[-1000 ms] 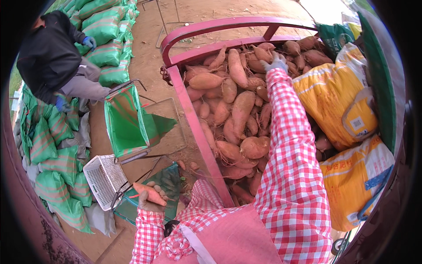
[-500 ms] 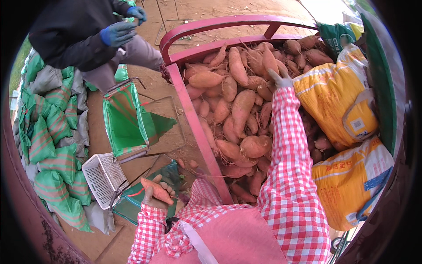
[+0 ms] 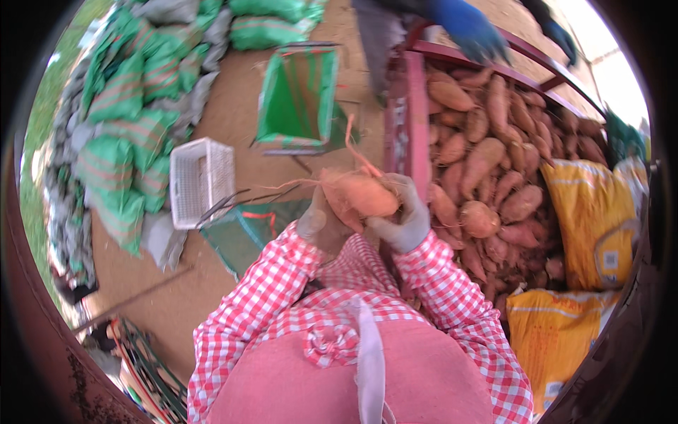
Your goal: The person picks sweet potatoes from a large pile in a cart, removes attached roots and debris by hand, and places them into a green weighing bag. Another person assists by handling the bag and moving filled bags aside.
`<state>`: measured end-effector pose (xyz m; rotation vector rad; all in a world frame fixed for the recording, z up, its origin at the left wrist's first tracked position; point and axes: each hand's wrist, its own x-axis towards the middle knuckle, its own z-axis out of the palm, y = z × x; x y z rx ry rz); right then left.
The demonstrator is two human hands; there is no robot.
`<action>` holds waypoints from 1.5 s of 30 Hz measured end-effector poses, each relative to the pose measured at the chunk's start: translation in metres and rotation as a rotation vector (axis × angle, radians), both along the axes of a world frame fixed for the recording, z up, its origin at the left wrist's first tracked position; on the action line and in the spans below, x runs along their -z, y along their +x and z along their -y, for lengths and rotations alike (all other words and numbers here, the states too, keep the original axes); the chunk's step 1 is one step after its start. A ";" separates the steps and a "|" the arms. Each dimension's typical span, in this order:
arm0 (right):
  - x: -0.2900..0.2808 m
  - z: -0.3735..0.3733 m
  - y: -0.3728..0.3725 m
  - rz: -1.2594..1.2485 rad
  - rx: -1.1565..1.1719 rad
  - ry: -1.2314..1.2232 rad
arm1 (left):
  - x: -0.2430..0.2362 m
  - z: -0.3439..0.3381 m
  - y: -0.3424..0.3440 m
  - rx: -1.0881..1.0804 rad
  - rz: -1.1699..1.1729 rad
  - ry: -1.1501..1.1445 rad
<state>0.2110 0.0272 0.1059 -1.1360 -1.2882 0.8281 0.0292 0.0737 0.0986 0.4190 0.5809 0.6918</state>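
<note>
My left hand (image 3: 315,220), at the middle of the head view, is closed on a reddish sweet potato (image 3: 340,203) with a thin root trailing left. Right beside it, my right hand (image 3: 405,218) grips another sweet potato (image 3: 376,198), orange-pink and blurred by motion, with a long root pointing up. The two roots overlap in front of my chest, and my left fingers are partly hidden. Both hands look pale grey, as if gloved. On my right lies a heap of sweet potatoes (image 3: 483,164) in a red metal-framed bin (image 3: 419,113).
Left of the bin stand an upright green bag (image 3: 296,99) on a frame, a white plastic basket (image 3: 203,184) and a dark green net bag (image 3: 263,230). Filled green sacks (image 3: 116,162) are stacked far left. Yellow sacks (image 3: 590,212) flank the heap. A co-worker's blue-gloved hand (image 3: 470,32) reaches over it.
My right hand has come back from the heap with a sweet potato and met my left hand. My view has swung left. The co-worker's hands have moved over the bin.
</note>
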 end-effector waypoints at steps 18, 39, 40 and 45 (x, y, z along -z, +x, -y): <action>0.083 -0.002 -0.243 -0.673 -0.825 -0.911 | 0.131 0.113 -0.310 -0.691 -0.111 -0.135; 0.005 0.044 0.199 0.437 0.766 -0.141 | 0.098 0.047 -0.179 -0.424 -0.670 -0.229; 0.008 0.044 0.227 0.904 0.761 -0.135 | 0.098 0.045 -0.174 -0.386 -0.657 -0.236; 0.031 0.002 0.345 1.186 0.772 -0.746 | 0.095 0.043 -0.151 -0.232 -0.619 -0.197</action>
